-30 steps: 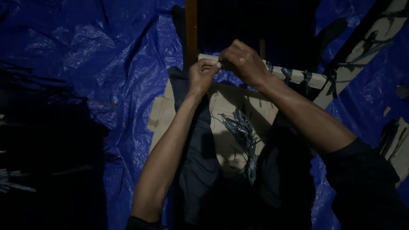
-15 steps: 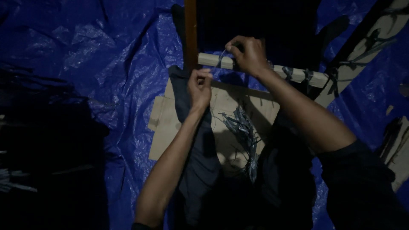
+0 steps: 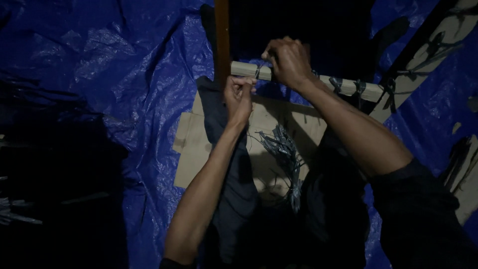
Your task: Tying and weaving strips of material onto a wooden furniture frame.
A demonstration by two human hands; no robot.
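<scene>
A pale wooden bar [image 3: 343,85] runs left to right at the top middle, with dark ties wrapped around it at several spots. My right hand [image 3: 289,61] is closed over the bar near its left end, pinching a dark tie there. Just below the bar's left end, my left hand [image 3: 238,97] has its fingers pinched on a thin dark strand. A bundle of dark strips [image 3: 283,152] lies on a flat piece of cardboard [image 3: 191,149] beneath my arms.
Crinkled blue tarpaulin [image 3: 114,65] covers the ground all around. An upright brown wooden post [image 3: 221,40] stands behind the bar's left end. More pale bars with dark ties [image 3: 428,55] slant at the upper right. Dark cloth [image 3: 239,199] lies over the cardboard.
My right hand has slid a little right along the bar. My left hand has dropped below the bar, pulling the strand down.
</scene>
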